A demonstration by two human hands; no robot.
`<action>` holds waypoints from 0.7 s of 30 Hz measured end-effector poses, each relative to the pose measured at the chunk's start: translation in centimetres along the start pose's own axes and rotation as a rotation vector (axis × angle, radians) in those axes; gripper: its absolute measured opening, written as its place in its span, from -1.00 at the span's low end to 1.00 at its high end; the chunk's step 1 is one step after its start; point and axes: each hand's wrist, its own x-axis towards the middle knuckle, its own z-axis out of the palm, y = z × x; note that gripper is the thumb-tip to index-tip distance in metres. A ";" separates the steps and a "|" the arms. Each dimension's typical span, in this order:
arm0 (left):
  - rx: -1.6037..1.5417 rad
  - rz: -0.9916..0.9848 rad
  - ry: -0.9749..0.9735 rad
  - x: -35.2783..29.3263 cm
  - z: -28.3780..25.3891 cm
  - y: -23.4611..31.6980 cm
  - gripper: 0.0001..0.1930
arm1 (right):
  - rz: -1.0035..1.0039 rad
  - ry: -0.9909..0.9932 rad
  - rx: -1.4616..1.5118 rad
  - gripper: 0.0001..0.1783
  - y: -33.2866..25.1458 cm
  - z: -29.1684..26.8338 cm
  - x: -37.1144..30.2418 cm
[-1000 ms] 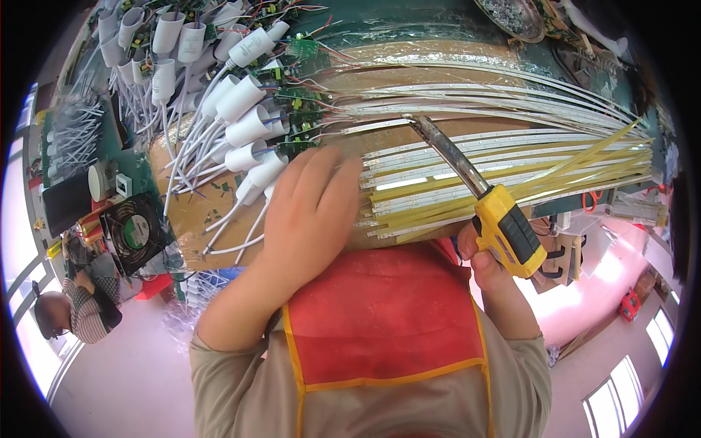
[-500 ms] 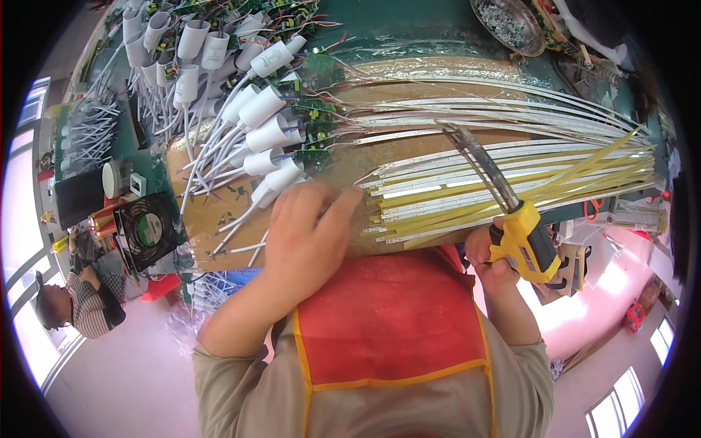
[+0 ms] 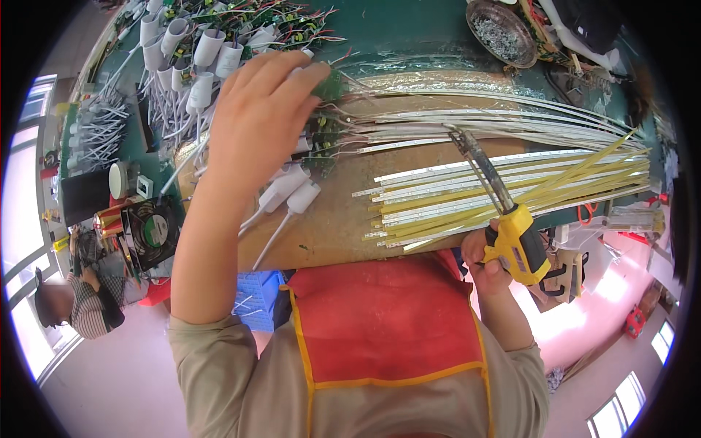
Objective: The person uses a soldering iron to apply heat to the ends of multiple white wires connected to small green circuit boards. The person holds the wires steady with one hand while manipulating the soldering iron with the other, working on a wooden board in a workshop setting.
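My left hand (image 3: 266,109) reaches over a heap of white plastic tubes (image 3: 209,48) with cables and green circuit boards (image 3: 321,124). Its fingers curl downward beside one green board, and what lies under them is hidden. Closed around the handle of a yellow and black soldering gun (image 3: 520,248), my right hand (image 3: 482,259) stays near the bench's front edge. The gun's long metal tip slants up and left above white LED strips (image 3: 438,174) and yellow strips (image 3: 467,191). Below my left wrist lie two white tubes (image 3: 301,196) with their cables toward me.
Thin wires join several boards to long white strips (image 3: 467,120) across the bench's middle. A round metal dish (image 3: 531,58) of grey scraps stands far right. To the left are a black fan (image 3: 152,232) and bundled white cables (image 3: 102,131). Another person (image 3: 91,299) sits beyond.
My left hand has gone up and left from the nearer tubes to the far part of the heap. The soldering gun stays almost still in my right hand.
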 end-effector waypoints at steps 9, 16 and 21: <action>0.260 -0.769 0.162 -2.5 -3.1 -4.5 -0.58 | 0.056 -0.002 0.015 -0.10 -0.4 0.3 -0.2; 0.176 -0.943 0.081 -4.6 -1.1 -4.7 -0.23 | 0.057 -0.020 0.013 -0.08 -0.3 0.2 -0.2; 0.118 -0.958 0.186 -4.2 -2.3 -4.5 -0.22 | 0.062 -0.014 0.016 -0.09 -0.3 0.0 -0.1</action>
